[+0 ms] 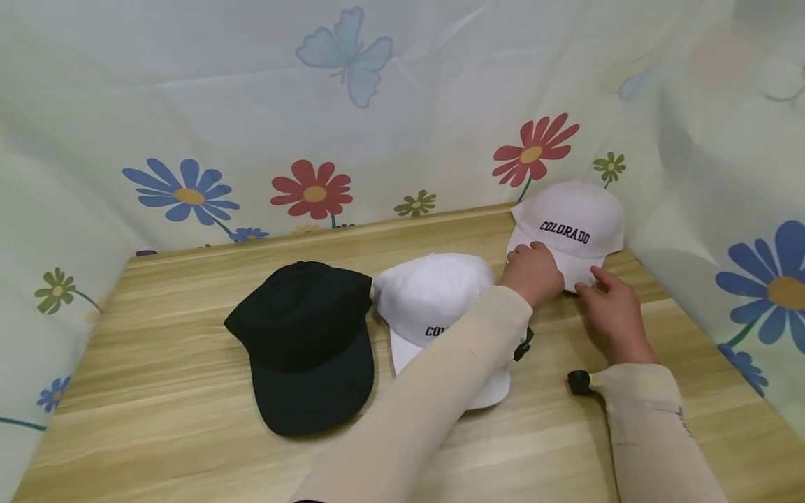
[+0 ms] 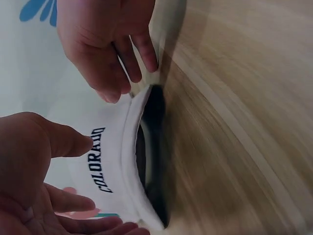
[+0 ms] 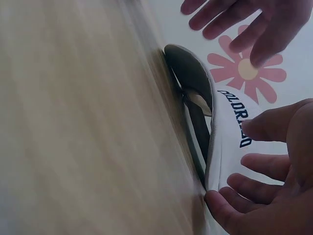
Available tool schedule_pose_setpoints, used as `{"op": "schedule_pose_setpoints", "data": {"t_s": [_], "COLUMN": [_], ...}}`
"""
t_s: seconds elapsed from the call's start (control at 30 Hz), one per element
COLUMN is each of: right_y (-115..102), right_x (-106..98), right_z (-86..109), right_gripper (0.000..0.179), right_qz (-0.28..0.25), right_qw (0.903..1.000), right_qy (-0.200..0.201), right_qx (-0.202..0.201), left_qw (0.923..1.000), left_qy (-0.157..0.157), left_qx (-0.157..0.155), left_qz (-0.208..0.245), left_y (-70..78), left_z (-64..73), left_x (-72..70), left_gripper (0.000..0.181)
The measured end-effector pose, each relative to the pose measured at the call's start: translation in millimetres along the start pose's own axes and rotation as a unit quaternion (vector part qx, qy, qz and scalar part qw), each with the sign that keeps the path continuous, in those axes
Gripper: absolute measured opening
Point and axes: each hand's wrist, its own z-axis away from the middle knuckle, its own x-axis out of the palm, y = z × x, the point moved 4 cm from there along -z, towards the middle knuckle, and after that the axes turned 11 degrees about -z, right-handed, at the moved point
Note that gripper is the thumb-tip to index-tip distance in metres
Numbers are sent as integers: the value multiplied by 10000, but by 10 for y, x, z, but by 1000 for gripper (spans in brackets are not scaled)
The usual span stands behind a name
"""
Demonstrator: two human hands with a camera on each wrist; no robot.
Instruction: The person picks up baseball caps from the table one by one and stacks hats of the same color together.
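A white baseball cap [image 1: 575, 216] with COLORADO in dark letters sits at the table's back right corner, its brim toward me. My left hand [image 1: 536, 274] is at the left side of that brim, and my right hand [image 1: 613, 311] is at its right edge. In the left wrist view the left thumb and fingers [image 2: 73, 200] are spread apart beside the cap [image 2: 110, 147]. The right wrist view shows the right hand [image 3: 274, 181] with loosely bent, parted fingers close to the cap's edge; whether they touch it is unclear.
A second white cap [image 1: 434, 286] lies mid-table, partly hidden by my left sleeve [image 1: 434, 391]. Left of it is a black cap [image 1: 308, 349], brim toward me. A flower-printed sheet [image 1: 409, 126] rises behind and beside the wooden table [image 1: 182, 433]. Small black devices [image 1: 578, 382] are on both wrists.
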Motion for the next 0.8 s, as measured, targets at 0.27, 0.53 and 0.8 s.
{"op": "schedule_pose_setpoints", "data": {"t_s": [0.27, 0.53, 0.8], "right_y": [6, 13, 10], "right_x": [-44, -30, -44], "right_z": [-85, -148, -254], "right_gripper": [59, 60, 63], "right_qz": [-75, -117, 442], "right_qw": [9997, 9989, 9980], "right_qy": [247, 377, 334], "right_qx": [18, 256, 316], "left_qw": [9927, 9902, 9879], "left_qy": [-226, -813, -1215], "left_qx": [-966, -1041, -882], "left_qz": [691, 441, 389], "left_y": [40, 6, 24], "left_z": [-263, -417, -539], "left_x": [28, 128, 313], "left_gripper": [63, 69, 82]}}
